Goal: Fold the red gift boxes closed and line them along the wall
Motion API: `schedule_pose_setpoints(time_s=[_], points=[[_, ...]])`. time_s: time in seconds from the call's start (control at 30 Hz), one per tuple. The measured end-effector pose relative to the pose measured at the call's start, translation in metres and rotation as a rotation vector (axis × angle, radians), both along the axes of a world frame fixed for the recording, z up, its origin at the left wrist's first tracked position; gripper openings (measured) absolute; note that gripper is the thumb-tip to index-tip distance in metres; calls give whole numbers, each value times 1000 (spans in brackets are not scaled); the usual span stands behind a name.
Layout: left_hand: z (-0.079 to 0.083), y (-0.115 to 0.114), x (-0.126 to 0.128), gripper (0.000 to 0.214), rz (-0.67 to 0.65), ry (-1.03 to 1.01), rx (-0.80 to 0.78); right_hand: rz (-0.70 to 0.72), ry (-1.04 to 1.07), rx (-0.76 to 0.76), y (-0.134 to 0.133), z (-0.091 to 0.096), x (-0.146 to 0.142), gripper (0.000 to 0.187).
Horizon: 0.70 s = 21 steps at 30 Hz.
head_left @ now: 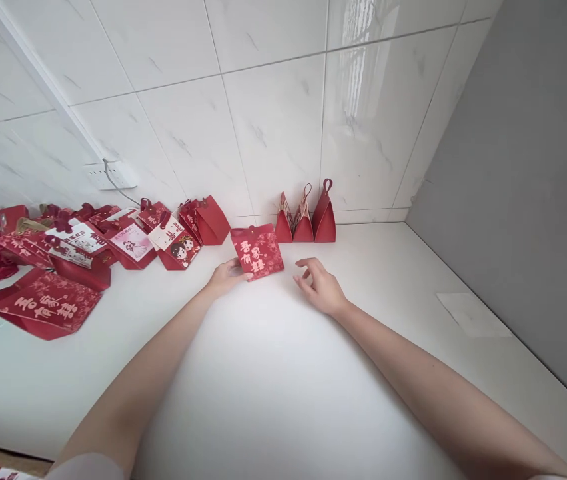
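Observation:
My left hand grips the lower left corner of a red gift box with pale characters on its front. The box is upright and slightly tilted, near the wall. To its right my right hand is apart from it, fingers loosely curled but spread, holding nothing. Just behind stand three red triangular gift boxes in a row against the wall: a left one, a middle one with a ribbon loop, and a right one with a darker loop.
Many red gift boxes with ribbon handles crowd the left side of the white table. One larger box lies nearer to me there. A wall socket with a cable is behind them. A white paper lies right, beside a grey panel.

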State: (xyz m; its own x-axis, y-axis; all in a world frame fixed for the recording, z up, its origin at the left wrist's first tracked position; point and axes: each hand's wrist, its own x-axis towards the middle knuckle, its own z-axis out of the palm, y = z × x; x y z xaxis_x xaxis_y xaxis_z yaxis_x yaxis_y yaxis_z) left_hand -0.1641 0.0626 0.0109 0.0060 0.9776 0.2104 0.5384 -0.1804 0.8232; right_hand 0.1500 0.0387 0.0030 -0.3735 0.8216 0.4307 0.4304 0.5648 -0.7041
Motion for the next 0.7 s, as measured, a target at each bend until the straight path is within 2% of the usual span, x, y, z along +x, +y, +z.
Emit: schedule_pose_setpoints(time_s=[0.13,0.2,0.3,0.37,0.43,0.57,0.7], points=[[12,-24,19,68,-273,-44,-128,116,236,-86,2,-3,-2,62],[20,-25,29,67,-366,-82,-223,156,306,-190,5,-5,-2,58],[27,-22,46,62,-434,-159,-341,95,381,-287,13,-8,-1,45],[24,-22,57,57,-409,-217,-320,54,396,-295,17,-10,2,44],[15,-25,69,53,-336,-239,-224,38,407,-307,21,-12,5,44],[2,-34,85,52,-141,-134,-82,46,396,-318,23,-13,8,41],[5,-38,87,49,-100,-94,-70,69,335,-313,22,-10,11,41]])
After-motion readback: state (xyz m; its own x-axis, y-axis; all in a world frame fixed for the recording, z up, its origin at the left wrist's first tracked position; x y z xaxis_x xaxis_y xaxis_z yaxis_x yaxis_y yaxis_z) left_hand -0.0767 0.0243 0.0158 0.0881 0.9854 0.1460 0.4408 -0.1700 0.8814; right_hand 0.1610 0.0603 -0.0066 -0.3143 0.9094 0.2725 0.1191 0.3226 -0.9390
